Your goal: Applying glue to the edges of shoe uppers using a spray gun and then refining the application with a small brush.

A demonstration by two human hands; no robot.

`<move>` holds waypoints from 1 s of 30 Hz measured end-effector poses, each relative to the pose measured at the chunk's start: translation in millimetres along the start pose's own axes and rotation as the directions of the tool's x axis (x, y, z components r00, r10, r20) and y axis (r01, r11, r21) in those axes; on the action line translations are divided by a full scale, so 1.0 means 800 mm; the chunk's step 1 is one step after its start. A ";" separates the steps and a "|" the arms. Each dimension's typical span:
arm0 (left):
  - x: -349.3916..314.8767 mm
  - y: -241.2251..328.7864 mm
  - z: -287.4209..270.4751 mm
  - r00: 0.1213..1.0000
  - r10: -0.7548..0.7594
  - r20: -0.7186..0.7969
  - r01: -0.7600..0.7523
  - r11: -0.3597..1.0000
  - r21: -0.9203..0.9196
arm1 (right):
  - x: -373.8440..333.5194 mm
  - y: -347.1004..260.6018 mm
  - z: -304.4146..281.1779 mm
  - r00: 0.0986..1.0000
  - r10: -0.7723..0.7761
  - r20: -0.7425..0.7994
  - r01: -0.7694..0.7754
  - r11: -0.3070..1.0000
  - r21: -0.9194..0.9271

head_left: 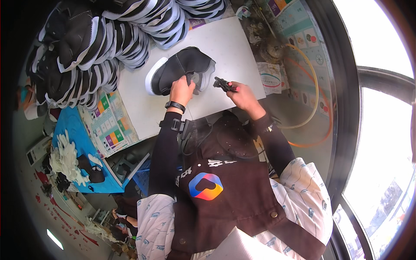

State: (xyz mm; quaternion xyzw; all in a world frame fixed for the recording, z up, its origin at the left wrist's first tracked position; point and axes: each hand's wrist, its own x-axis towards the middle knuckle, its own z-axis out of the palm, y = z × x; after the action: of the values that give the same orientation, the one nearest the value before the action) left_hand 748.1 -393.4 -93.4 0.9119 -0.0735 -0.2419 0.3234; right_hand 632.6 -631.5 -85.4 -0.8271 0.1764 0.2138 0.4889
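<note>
A black shoe upper point(180, 65) with a white band at one end and a grey lining showing at the other lies on the white board point(234, 47). My left hand point(182, 91) is closed on the near edge of its opening. Just to the right of the upper, my right hand point(245, 99) grips a small black hand tool point(223, 84), whose exact kind I cannot make out. The tool points toward the upper and stands apart from it.
Stacked black-and-white shoe uppers point(82, 43) crowd the far left. White gloves point(67, 160) lie on a blue surface point(69, 123) at the left. Yellow and orange hoses point(315, 97) loop at the right, beside a window point(381, 143). Another person point(125, 223) is at the lower left.
</note>
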 end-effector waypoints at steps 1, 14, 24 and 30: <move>0.001 0.001 0.000 1.000 -0.005 0.006 0.005 1.000 -0.003 | 0.001 0.001 0.000 1.000 0.024 -0.011 -0.024 0.999 0.026; 0.003 -0.030 0.003 0.945 0.200 -0.259 -0.123 0.950 0.286 | -0.005 -0.024 -0.024 0.994 -0.051 -0.099 0.062 0.992 0.107; -0.053 0.036 -0.220 0.973 0.033 0.230 -0.196 0.647 0.736 | -0.053 -0.007 -0.062 0.993 -0.109 -0.043 0.116 0.963 0.243; 0.120 -0.016 -0.047 0.757 -0.181 0.628 -0.179 0.866 0.466 | -0.050 -0.031 -0.024 0.982 -0.143 0.123 0.143 0.990 0.007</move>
State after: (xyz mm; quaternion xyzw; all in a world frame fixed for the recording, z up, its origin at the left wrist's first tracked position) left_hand 850.2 -390.2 -113.7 0.8209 -0.2409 -0.5169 0.0298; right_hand 614.5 -634.3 -38.0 -0.8234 0.0859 0.2289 0.5121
